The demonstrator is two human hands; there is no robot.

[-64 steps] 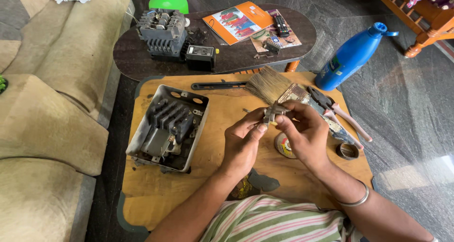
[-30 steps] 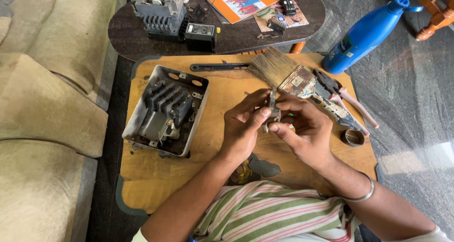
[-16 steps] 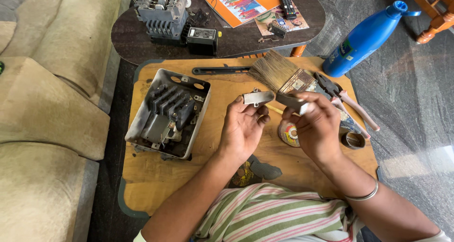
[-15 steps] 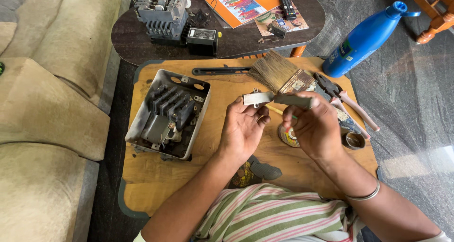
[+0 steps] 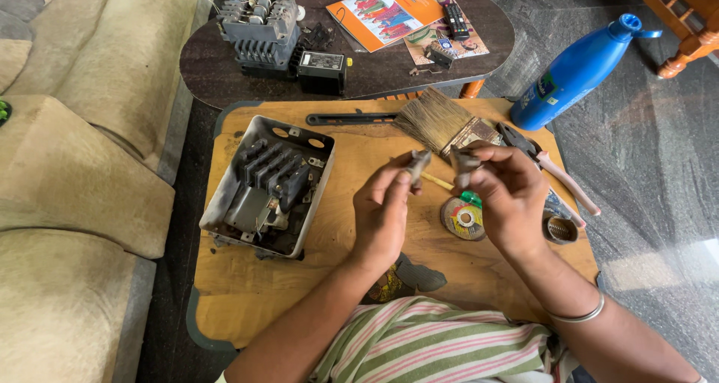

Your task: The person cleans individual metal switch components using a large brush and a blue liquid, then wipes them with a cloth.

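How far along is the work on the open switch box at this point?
Looks done: the switch box lies open on the wooden table, its inner parts exposed. In hand: the left hand pinches a small metal piece and the right hand another small piece, held apart. Left: both pieces are out of the box; brush and pliers lie unused.

Left hand (image 5: 386,214) is pinching a small dull-grey metal piece (image 5: 417,165), holding it raised above the wooden table (image 5: 344,241), tilted. Right hand (image 5: 509,199) is gripping a second small dark grey piece (image 5: 463,163) at about the same height. The two pieces are sitting near each other, not touching.
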